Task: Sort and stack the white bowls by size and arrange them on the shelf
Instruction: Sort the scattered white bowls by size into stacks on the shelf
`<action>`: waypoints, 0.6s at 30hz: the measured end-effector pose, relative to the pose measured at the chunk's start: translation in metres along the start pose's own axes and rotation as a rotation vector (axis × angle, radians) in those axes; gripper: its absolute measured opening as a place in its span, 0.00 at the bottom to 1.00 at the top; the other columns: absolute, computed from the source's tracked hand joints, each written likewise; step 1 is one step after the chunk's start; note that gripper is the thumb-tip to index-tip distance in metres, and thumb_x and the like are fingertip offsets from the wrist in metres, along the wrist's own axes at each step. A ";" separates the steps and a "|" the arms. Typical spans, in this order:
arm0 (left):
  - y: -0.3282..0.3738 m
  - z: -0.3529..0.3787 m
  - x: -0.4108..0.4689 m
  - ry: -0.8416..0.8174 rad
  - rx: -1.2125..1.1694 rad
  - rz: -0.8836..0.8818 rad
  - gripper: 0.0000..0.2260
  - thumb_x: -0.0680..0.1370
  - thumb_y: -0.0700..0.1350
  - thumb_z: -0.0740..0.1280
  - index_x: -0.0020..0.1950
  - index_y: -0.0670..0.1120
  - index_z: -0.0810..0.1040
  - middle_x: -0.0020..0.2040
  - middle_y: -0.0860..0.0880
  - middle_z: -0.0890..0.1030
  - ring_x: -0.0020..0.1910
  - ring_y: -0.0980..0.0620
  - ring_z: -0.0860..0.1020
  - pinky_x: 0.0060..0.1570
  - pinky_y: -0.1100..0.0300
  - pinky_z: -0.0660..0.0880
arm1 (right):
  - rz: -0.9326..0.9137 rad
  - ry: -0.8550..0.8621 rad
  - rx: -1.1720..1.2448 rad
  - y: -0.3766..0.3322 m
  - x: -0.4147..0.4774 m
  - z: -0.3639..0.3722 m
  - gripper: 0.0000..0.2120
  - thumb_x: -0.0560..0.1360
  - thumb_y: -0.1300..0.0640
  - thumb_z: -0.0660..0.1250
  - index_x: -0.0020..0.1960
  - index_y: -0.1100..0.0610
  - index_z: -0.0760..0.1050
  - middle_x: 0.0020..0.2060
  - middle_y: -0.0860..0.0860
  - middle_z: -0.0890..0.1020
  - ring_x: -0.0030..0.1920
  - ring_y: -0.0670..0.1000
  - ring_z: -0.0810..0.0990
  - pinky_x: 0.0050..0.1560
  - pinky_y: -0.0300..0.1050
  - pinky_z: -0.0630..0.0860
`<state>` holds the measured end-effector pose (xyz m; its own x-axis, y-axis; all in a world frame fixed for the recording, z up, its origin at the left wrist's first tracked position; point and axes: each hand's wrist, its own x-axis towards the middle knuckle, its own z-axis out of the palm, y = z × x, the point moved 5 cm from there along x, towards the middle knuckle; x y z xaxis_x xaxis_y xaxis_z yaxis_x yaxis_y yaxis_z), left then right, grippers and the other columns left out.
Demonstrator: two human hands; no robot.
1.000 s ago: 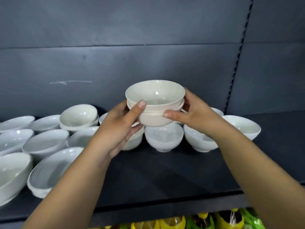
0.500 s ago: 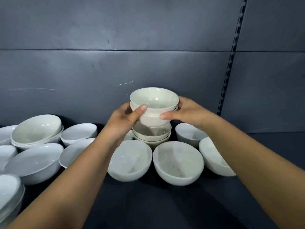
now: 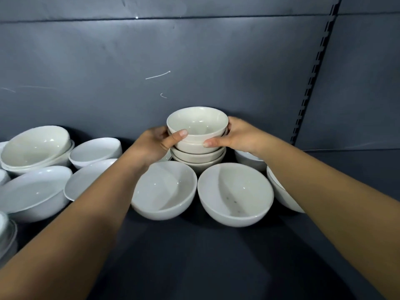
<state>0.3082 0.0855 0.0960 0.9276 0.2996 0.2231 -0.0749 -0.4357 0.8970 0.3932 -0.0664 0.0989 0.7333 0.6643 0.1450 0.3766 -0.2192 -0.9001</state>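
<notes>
On the left, big bowls [image 3: 36, 148] in a pile, flat wide bowls [image 3: 34, 191] in front. Next, the left hand [image 3: 155, 144], thumb and fingers curled round the top two small bowls [image 3: 198, 128]. Right under those, the lower small bowls [image 3: 199, 159] at the back of the shelf [image 3: 194, 256], maybe touching. Then the right hand [image 3: 240, 135], gripping the same pair. Set down straight and level, rims lined up. Let go gently, both hands together, so no tipping onto the round bowls [image 3: 236, 193] in front.

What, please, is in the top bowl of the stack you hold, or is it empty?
Empty. The top bowl of the stack stands upright, its bare inside visible to the bottom.
</notes>
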 end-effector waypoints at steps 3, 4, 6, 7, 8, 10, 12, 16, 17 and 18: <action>-0.002 0.004 0.001 -0.018 -0.015 0.026 0.15 0.78 0.44 0.64 0.57 0.34 0.75 0.57 0.45 0.69 0.26 0.68 0.72 0.29 0.77 0.66 | 0.013 0.003 -0.010 0.007 0.003 0.002 0.26 0.63 0.62 0.77 0.59 0.51 0.74 0.54 0.46 0.81 0.56 0.46 0.78 0.61 0.41 0.72; -0.005 0.004 0.003 -0.029 -0.021 0.026 0.14 0.78 0.44 0.64 0.56 0.34 0.75 0.55 0.41 0.73 0.23 0.67 0.70 0.28 0.77 0.65 | 0.013 0.002 -0.015 0.008 0.003 0.002 0.25 0.63 0.62 0.77 0.58 0.50 0.74 0.53 0.45 0.81 0.56 0.45 0.78 0.60 0.41 0.72; -0.011 0.004 0.006 -0.045 -0.028 -0.003 0.13 0.78 0.45 0.64 0.51 0.34 0.75 0.46 0.50 0.79 0.24 0.66 0.70 0.29 0.77 0.66 | 0.019 -0.001 -0.015 0.007 0.002 0.002 0.23 0.64 0.62 0.76 0.55 0.49 0.74 0.50 0.42 0.80 0.52 0.43 0.78 0.57 0.37 0.72; -0.013 0.004 0.006 -0.048 -0.039 -0.025 0.13 0.77 0.46 0.64 0.48 0.35 0.75 0.37 0.55 0.79 0.26 0.66 0.70 0.32 0.75 0.66 | 0.019 -0.006 -0.014 0.006 0.001 0.001 0.22 0.64 0.62 0.76 0.55 0.49 0.74 0.49 0.41 0.80 0.51 0.42 0.78 0.56 0.36 0.71; -0.014 0.004 0.005 -0.059 -0.052 -0.046 0.11 0.77 0.47 0.64 0.45 0.39 0.77 0.33 0.57 0.76 0.29 0.65 0.71 0.35 0.73 0.67 | 0.020 -0.012 -0.014 0.006 0.001 0.001 0.22 0.65 0.62 0.76 0.55 0.49 0.74 0.48 0.41 0.80 0.51 0.42 0.78 0.55 0.35 0.71; -0.016 0.004 0.005 -0.074 -0.074 -0.059 0.07 0.77 0.48 0.64 0.41 0.48 0.76 0.33 0.59 0.75 0.33 0.64 0.73 0.41 0.70 0.68 | 0.021 -0.022 -0.017 0.006 0.001 0.002 0.22 0.65 0.62 0.75 0.55 0.49 0.74 0.50 0.43 0.80 0.52 0.43 0.78 0.56 0.36 0.71; -0.017 0.005 0.006 -0.096 -0.102 -0.061 0.05 0.76 0.49 0.65 0.44 0.48 0.77 0.39 0.56 0.78 0.40 0.61 0.76 0.49 0.66 0.71 | 0.018 -0.029 -0.018 0.006 0.001 0.004 0.22 0.65 0.62 0.75 0.56 0.50 0.74 0.51 0.44 0.80 0.54 0.44 0.78 0.58 0.37 0.71; -0.017 0.008 0.006 -0.110 -0.151 -0.104 0.11 0.76 0.49 0.64 0.54 0.44 0.76 0.48 0.52 0.79 0.50 0.55 0.76 0.57 0.62 0.70 | 0.042 -0.018 -0.041 0.007 0.002 0.003 0.24 0.65 0.61 0.76 0.59 0.51 0.74 0.53 0.45 0.80 0.55 0.44 0.78 0.59 0.38 0.71; -0.017 0.008 0.007 -0.112 -0.153 -0.106 0.11 0.77 0.49 0.64 0.55 0.44 0.76 0.48 0.52 0.79 0.49 0.56 0.76 0.56 0.62 0.70 | 0.049 -0.018 -0.057 0.007 0.003 0.002 0.25 0.65 0.60 0.76 0.59 0.51 0.74 0.54 0.45 0.80 0.56 0.45 0.78 0.60 0.39 0.71; -0.018 0.009 0.007 -0.112 -0.151 -0.102 0.12 0.77 0.49 0.63 0.56 0.43 0.75 0.47 0.53 0.79 0.47 0.57 0.76 0.54 0.63 0.70 | 0.054 -0.020 -0.077 0.007 0.004 0.001 0.25 0.64 0.59 0.77 0.59 0.51 0.74 0.55 0.45 0.81 0.57 0.45 0.78 0.61 0.41 0.71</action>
<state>0.3191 0.0882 0.0780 0.9674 0.2357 0.0923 -0.0252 -0.2732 0.9616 0.3982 -0.0642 0.0924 0.7425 0.6639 0.0886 0.3802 -0.3088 -0.8718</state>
